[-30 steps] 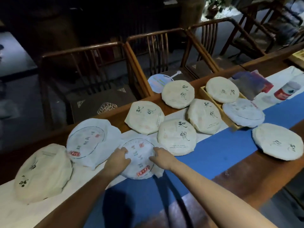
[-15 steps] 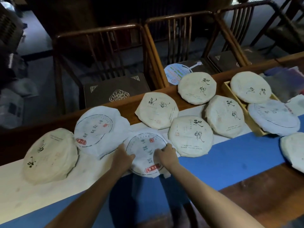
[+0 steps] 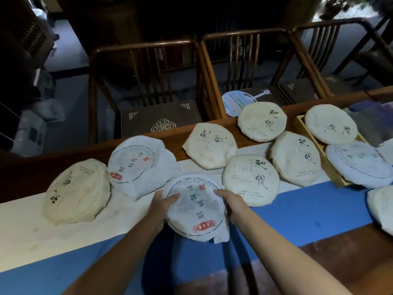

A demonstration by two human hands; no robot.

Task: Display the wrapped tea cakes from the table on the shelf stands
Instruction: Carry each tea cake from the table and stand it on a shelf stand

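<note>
Left hand: we find the left hand (image 3: 162,206) grasping the left rim of the white tea cake (image 3: 196,207), thumb lying over its top face, fingers hidden beneath.
Right hand: the right hand (image 3: 230,204) grasps the opposite rim, thumb on the upper edge, fingers curled under the side.
Position of held cake: it sits between both hands near the front of the table (image 3: 340,252), over the seam of the cream cloth (image 3: 32,226) and the blue cloth (image 3: 297,218); we cannot tell whether it is clear of the surface.
Risk, wrapper: a loose paper flap (image 3: 220,236) hangs at the lower right corner. We judge it could snag or unfold further in carrying.
Risk, neighbours: the second white cake (image 3: 138,165) lies just beside on the left and the cream cake with black characters (image 3: 251,179) just beside on the right. We judge a sideways lift could drag either.
Risk, grip: the hold is at two edge points only, so a tilt could let the disc slip.
Appearance of cake: round, flat, wrapped in crumpled white paper, printed with a dark ring, faded characters, a small red square seal and a red oval label near the bottom.
Remaining stock: further cream cakes lie across the table, two in the wooden tray (image 3: 331,175) at right.
Shelf stands: not in view.
</note>
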